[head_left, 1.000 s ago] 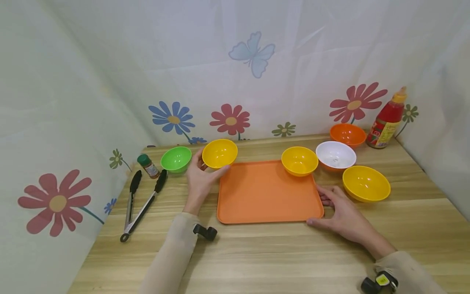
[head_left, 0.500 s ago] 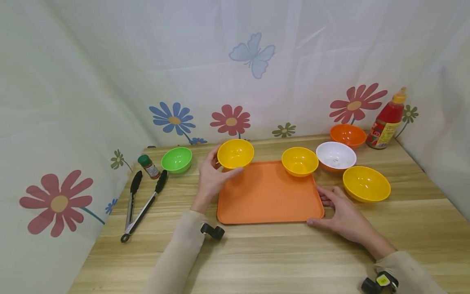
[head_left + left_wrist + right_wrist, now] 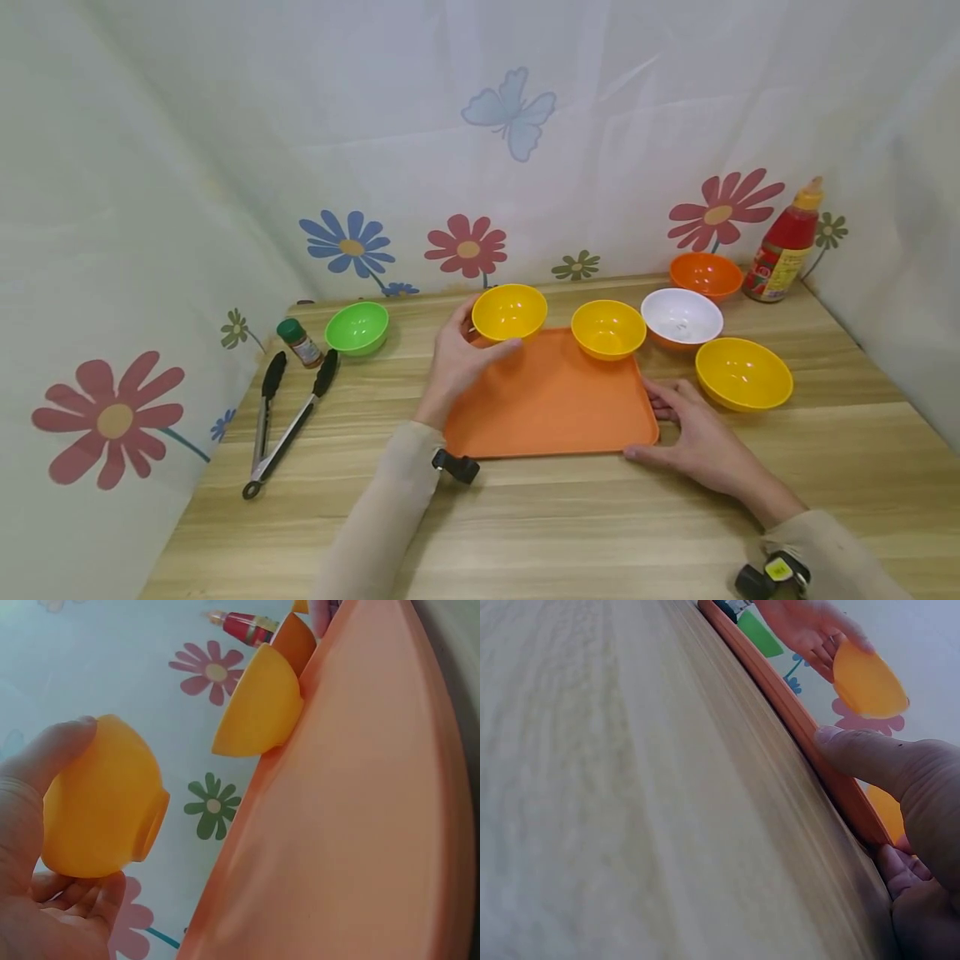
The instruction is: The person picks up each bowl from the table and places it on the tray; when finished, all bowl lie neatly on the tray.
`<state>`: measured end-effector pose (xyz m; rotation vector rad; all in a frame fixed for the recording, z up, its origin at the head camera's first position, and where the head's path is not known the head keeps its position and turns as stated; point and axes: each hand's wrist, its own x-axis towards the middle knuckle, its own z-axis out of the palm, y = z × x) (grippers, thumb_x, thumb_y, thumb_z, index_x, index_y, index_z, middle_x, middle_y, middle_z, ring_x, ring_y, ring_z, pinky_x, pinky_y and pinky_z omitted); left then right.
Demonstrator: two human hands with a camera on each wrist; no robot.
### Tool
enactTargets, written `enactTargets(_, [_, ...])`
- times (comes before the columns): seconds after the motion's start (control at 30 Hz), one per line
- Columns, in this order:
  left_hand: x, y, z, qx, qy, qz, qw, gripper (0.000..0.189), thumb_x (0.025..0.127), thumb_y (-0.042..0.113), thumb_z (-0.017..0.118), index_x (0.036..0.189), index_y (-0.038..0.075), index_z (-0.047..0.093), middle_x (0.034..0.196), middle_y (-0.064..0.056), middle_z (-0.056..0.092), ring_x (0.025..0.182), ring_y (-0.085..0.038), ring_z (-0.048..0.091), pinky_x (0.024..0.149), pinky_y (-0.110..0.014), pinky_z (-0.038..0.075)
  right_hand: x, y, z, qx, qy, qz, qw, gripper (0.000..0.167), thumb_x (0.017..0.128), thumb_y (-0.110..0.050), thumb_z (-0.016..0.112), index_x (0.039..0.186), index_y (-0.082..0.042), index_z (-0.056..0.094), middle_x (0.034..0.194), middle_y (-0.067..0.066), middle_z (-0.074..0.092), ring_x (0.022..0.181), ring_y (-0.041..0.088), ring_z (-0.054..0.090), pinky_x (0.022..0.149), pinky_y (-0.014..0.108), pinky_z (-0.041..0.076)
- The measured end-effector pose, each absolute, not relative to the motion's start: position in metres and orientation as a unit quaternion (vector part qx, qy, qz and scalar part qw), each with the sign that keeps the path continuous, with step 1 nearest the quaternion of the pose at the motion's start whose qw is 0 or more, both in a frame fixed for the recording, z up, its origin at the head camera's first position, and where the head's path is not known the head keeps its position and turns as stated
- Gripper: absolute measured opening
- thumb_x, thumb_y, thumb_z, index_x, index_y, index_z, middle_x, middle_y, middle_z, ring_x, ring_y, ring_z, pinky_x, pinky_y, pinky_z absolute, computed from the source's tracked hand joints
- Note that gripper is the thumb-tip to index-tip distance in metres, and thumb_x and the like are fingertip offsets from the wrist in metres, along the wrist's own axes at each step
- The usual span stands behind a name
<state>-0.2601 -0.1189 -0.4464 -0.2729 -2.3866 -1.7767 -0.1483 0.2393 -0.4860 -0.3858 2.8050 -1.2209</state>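
Observation:
In the head view my left hand (image 3: 459, 367) grips a small yellow bowl (image 3: 510, 313) by its side, over the back left of the orange tray (image 3: 555, 408). The left wrist view shows this held bowl (image 3: 105, 799) raised off the tray, thumb on one side and fingers on the other. A second yellow bowl (image 3: 608, 330) sits at the tray's back right corner. My right hand (image 3: 693, 437) holds the tray's front right corner, thumb at the front edge and fingers along the right edge. Close up in the right wrist view, the thumb (image 3: 870, 756) lies against the tray rim (image 3: 780, 697).
Right of the tray stand a larger yellow bowl (image 3: 744, 375), a white bowl (image 3: 682, 318), an orange bowl (image 3: 706, 276) and a red sauce bottle (image 3: 783, 246). On the left are a green bowl (image 3: 357, 328), a green-capped spice jar (image 3: 300, 342) and tongs (image 3: 288, 429). A patterned curtain (image 3: 375, 150) closes off the back.
My left hand has carried the yellow bowl rightward, from the tray's left edge to over its back part. The right hand and the tray stay where they were.

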Motion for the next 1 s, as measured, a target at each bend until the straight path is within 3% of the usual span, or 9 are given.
enactTargets(0.37, [-0.266, -0.101, -0.447, -0.102, -0.794, -0.596, 0.069, 0.094, 0.087, 0.035, 0.099, 0.165, 0.019, 0.05, 0.155, 0.001, 0.062, 0.136, -0.025, 0.064, 0.118, -0.042, 0.056, -0.149, 0.239, -0.484, -0.121, 0.91, -0.396, 0.032, 0.117, 0.082, -0.059, 0.097, 0.17, -0.003, 0.042, 0.136, 0.012, 0.053, 0.129, 0.034, 0.07, 0.115, 0.059, 0.055])
enactTargets(0.6, [-0.272, -0.101, -0.458, -0.092, -0.803, -0.587, 0.05, 0.096, 0.082, 0.033, 0.103, 0.163, 0.025, 0.053, 0.152, 0.007, 0.062, 0.136, -0.023, 0.063, 0.119, -0.042, 0.055, -0.148, 0.238, -0.484, -0.123, 0.909, -0.398, 0.032, 0.116, 0.083, -0.057, 0.097, 0.17, -0.003, 0.042, 0.136, 0.012, 0.053, 0.129, 0.034, 0.07, 0.114, 0.059, 0.056])
enactTargets(1.0, [-0.269, -0.1, -0.466, -0.064, -0.826, -0.559, 0.014, 0.096, 0.084, 0.032, 0.102, 0.164, 0.02, 0.05, 0.155, 0.001, 0.063, 0.139, -0.025, 0.063, 0.121, -0.044, 0.053, -0.149, 0.239, -0.484, -0.122, 0.909, -0.397, 0.03, 0.117, 0.082, -0.058, 0.097, 0.169, -0.002, 0.043, 0.136, 0.013, 0.054, 0.129, 0.035, 0.07, 0.115, 0.06, 0.055])
